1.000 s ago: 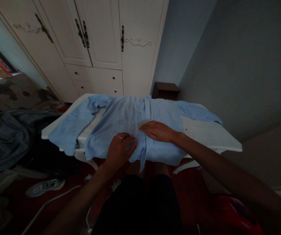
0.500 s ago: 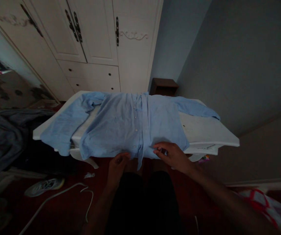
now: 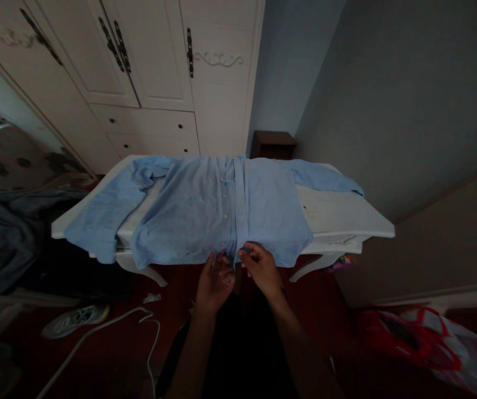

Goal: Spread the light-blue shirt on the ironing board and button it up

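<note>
The light-blue shirt (image 3: 192, 210) lies spread across the white desk (image 3: 342, 213), its sleeves extended to either side and its front hem at the near edge. The right hand (image 3: 262, 269) grasps the shirt's front strip (image 3: 242, 205) at the hem, fingers pinched. The left hand (image 3: 216, 282) is beside it, fingers loosely curled; whether they grip fabric cannot be determined. A white wardrobe (image 3: 225, 111) stands beyond the desk; a shoe (image 3: 76, 321) rests on the floor.

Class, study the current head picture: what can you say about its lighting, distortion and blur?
Head view: dim light, the floor sinking into deep shadow, the blue shirt reading brighter; head view: the wardrobe slants at its left side, perhaps from wide-angle distortion; head view: left hand and right hand look soft in detail, the red bag smeared.
</note>
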`<action>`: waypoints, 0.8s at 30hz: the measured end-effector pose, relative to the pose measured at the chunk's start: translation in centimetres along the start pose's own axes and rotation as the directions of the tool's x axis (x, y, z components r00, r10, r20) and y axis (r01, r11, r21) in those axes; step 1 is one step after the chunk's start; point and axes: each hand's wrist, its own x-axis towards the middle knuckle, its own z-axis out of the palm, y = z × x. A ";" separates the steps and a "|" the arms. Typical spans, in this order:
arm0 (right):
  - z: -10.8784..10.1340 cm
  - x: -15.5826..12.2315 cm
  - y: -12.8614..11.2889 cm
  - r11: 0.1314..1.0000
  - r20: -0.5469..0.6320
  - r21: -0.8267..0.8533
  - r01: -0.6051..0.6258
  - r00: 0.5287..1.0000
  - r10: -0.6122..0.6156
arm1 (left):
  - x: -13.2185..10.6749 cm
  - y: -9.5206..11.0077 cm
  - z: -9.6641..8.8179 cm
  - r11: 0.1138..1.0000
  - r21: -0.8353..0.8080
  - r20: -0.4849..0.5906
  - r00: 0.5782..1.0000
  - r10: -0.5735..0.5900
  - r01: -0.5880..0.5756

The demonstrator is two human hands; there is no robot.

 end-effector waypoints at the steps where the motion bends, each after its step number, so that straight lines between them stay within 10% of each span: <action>1: 0.2 0.0 -0.1 1.000 -0.005 0.011 0.012 1.000 -0.012 | -0.1 0.0 0.2 1.000 -0.016 -0.010 1.000 -0.002 0.002; 9: -1.2 -1.3 -1.9 0.944 -0.149 -0.109 0.312 0.934 -0.326 | -1.3 -1.0 1.8 0.982 -0.187 0.109 0.994 0.026 -0.005; 13: -1.6 -1.9 -1.8 0.965 -0.195 -0.028 0.259 0.946 -0.259 | -1.4 -1.5 1.8 0.992 -0.128 0.066 0.998 0.013 -0.005; 19: -0.7 -2.0 -0.6 0.991 -0.210 0.077 0.107 0.974 -0.089 | -1.7 -1.5 1.5 0.955 0.291 -0.091 0.991 0.094 -0.064; 24: -0.7 -2.6 -0.8 0.898 -0.243 -0.236 0.372 0.872 -0.425 | -2.3 -1.4 0.5 0.612 0.745 -0.068 0.883 0.464 -0.265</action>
